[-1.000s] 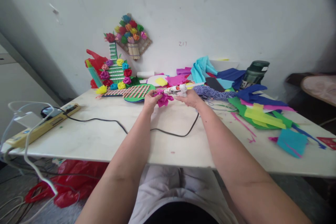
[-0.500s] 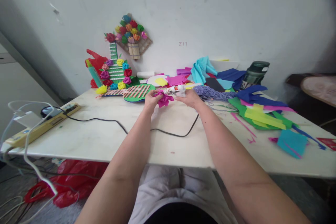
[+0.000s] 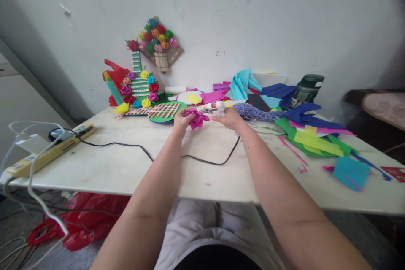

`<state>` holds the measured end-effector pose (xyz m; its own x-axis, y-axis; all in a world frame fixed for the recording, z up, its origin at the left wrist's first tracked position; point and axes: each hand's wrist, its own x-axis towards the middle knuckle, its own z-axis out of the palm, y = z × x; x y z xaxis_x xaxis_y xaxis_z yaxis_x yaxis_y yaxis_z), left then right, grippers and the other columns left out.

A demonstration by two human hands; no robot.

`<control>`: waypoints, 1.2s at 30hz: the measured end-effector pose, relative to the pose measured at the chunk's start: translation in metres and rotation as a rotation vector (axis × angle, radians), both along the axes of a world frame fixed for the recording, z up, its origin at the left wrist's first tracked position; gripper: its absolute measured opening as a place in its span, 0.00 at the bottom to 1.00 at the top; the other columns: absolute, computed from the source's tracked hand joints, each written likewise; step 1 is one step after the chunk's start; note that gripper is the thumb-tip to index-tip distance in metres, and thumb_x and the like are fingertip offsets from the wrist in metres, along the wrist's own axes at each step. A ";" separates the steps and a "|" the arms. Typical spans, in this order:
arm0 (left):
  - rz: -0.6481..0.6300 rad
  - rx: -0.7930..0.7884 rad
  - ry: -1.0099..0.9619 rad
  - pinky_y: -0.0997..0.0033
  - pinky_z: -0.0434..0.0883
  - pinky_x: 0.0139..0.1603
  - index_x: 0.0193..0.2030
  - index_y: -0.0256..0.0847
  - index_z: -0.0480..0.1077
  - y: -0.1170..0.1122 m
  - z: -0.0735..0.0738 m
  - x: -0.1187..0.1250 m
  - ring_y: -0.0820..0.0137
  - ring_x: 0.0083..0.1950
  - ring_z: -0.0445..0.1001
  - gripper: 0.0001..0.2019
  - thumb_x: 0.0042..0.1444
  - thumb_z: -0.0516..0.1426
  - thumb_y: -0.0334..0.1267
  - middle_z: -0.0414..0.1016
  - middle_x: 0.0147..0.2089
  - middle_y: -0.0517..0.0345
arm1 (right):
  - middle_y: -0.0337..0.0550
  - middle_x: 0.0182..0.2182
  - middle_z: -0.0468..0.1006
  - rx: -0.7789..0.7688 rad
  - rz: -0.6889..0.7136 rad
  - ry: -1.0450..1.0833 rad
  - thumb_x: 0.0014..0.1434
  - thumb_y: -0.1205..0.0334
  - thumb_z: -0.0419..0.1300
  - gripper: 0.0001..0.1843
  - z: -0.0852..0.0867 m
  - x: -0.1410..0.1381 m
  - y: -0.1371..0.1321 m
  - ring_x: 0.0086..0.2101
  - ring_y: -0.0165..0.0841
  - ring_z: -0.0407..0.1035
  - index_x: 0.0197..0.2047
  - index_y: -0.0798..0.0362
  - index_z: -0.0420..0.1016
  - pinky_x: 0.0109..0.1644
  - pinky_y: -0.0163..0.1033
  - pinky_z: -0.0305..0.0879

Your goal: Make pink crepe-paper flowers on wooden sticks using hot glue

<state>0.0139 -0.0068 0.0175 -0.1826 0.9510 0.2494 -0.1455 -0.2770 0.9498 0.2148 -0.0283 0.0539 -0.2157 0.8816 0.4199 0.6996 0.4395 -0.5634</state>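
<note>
My left hand [image 3: 180, 120] is closed on a magenta paper flower [image 3: 196, 120], held just above the white table [image 3: 120, 164]. My right hand [image 3: 230, 118] grips a white glue gun [image 3: 212, 108] whose nozzle points left at the flower. The gun's black cord [image 3: 205, 160] loops across the table toward a power strip. Both hands meet at the table's middle, close to the far side.
A yellow power strip [image 3: 47, 152] with plugs lies at the left edge. Paper-flower crafts [image 3: 141, 88] lean on the wall behind. Coloured paper scraps [image 3: 313, 135] and a dark green bottle [image 3: 305, 88] cover the right side. A red bag [image 3: 82, 219] lies under the table.
</note>
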 end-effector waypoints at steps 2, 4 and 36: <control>-0.002 0.000 0.005 0.74 0.66 0.22 0.30 0.38 0.68 0.001 0.000 0.000 0.72 0.21 0.69 0.20 0.28 0.67 0.40 0.71 0.22 0.62 | 0.43 0.29 0.78 -0.003 0.013 0.060 0.48 0.50 0.62 0.15 -0.002 0.002 0.001 0.34 0.37 0.72 0.34 0.53 0.76 0.35 0.36 0.64; -0.001 0.003 0.005 0.74 0.66 0.23 0.30 0.38 0.68 0.001 -0.001 0.000 0.72 0.22 0.70 0.20 0.28 0.66 0.39 0.72 0.23 0.61 | 0.40 0.21 0.74 -0.039 0.034 0.141 0.47 0.50 0.62 0.15 -0.003 0.003 0.001 0.27 0.34 0.70 0.30 0.54 0.75 0.30 0.34 0.62; -0.102 0.054 -0.144 0.75 0.67 0.24 0.33 0.38 0.68 0.001 0.000 -0.003 0.73 0.23 0.71 0.20 0.31 0.66 0.38 0.72 0.23 0.63 | 0.54 0.51 0.70 -0.079 -0.036 -0.564 0.60 0.58 0.52 0.26 -0.047 -0.016 0.015 0.51 0.42 0.66 0.61 0.51 0.64 0.52 0.39 0.60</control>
<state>0.0113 -0.0054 0.0171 -0.1233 0.9524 0.2788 -0.3086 -0.3038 0.9014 0.1992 -0.0131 0.0073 -0.3564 0.9166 0.1812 0.9154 0.3814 -0.1285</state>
